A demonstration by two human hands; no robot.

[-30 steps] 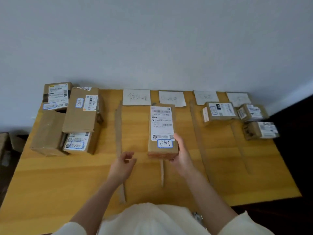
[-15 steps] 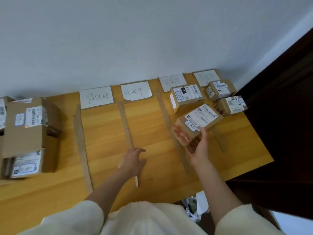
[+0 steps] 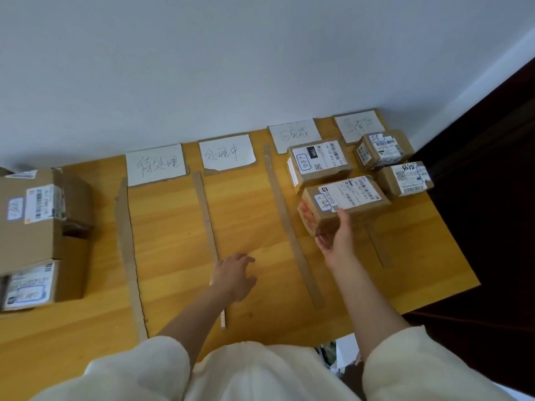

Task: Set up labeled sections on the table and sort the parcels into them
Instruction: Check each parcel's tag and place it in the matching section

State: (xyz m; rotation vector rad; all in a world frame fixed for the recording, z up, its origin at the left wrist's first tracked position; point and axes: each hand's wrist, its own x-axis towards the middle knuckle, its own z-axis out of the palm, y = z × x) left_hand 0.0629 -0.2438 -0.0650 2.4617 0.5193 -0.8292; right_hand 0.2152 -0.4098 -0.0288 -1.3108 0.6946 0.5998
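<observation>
— Where are we?
— Placing: my right hand [image 3: 337,241] grips the parcel [image 3: 344,202] by its near end, in the third section just before the boxed one [image 3: 318,163].
— And the left?
— My left hand [image 3: 236,274] is relaxed on the surface [image 3: 173,241] (holding nothing). Next I'd let go and reach for the stack [image 3: 34,233]

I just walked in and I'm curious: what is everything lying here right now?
Table: one, yellow wood, against the wall.
Paper signs: four, white, handwritten, along the far edge.
Cardboard strips: four, brown, dividing the sections.
Sorted parcels: four, brown, far right; the nearest parcel is being set down.
Unsorted boxes: a brown stack, left edge.
Left hand: open, on the table.
Right hand: holds the nearest parcel.
</observation>
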